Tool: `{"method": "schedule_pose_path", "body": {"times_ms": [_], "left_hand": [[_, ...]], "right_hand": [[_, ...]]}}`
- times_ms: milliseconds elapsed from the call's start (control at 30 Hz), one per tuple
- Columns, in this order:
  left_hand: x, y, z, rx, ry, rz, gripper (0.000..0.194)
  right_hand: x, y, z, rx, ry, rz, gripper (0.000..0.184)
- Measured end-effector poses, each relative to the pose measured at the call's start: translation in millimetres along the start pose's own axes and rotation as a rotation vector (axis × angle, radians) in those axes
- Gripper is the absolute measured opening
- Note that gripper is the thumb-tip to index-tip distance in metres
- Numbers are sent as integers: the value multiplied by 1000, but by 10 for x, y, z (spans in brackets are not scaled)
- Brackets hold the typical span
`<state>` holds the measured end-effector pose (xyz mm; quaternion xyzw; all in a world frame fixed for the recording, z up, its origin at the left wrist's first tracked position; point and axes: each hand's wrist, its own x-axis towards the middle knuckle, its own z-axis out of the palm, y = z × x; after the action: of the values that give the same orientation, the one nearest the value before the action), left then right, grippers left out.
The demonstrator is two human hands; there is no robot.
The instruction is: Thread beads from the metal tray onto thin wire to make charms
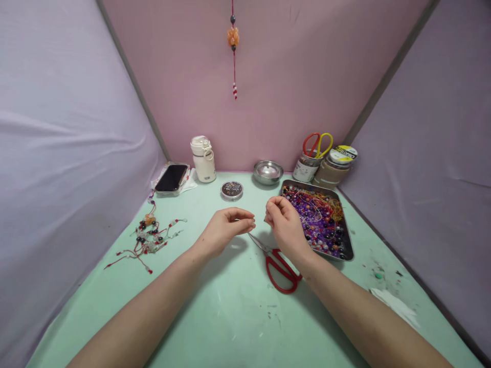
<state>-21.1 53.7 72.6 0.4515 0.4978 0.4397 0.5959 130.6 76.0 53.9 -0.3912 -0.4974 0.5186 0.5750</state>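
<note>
Over the middle of the table, my left hand (230, 228) is closed in a pinch, thumb against the fingertips. Opposite it, a short gap apart, my right hand (283, 222) also pinches; anything in either pinch is too small to make out. Red-handled scissors (269, 251) lie on the table below the hands, blades pointing away to the left. Right beside my right hand stands a dark metal tray (349, 240) of purple, black, red and clear beads (316, 225), with tangled thread (330, 204) at its back corner.
Strung bead ornaments (149, 235) lie at left, near a phone (171, 178) and white bottle (204, 161). Behind are a round clear case (232, 190), steel bowl (268, 174), jar with scissors (306, 169) and brown jar (330, 173). A beaded pendant (232, 37) hangs above; tissue (395, 305) lies right.
</note>
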Motion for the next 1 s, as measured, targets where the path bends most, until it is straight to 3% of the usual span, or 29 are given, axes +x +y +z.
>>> {"method": "schedule_pose_path", "body": {"times_ms": [400, 533, 733, 833, 1000], "left_hand": [[-23, 25, 5, 32, -93, -123, 7], [3, -2, 16, -30, -46, -106, 12], [39, -19, 7, -139, 93, -25, 16], [51, -42, -2, -167, 110, 17, 18], [31, -75, 44, -146, 103, 49, 20]], "right_hand": [[13, -63, -27, -145, -139, -5, 13], [25, -70, -40, -124, -124, -1, 13], [54, -34, -84, -123, 3, -19, 27], [60, -33, -85, -163, -34, 23, 21], [46, -50, -48, -215, -124, 145, 27]]}}
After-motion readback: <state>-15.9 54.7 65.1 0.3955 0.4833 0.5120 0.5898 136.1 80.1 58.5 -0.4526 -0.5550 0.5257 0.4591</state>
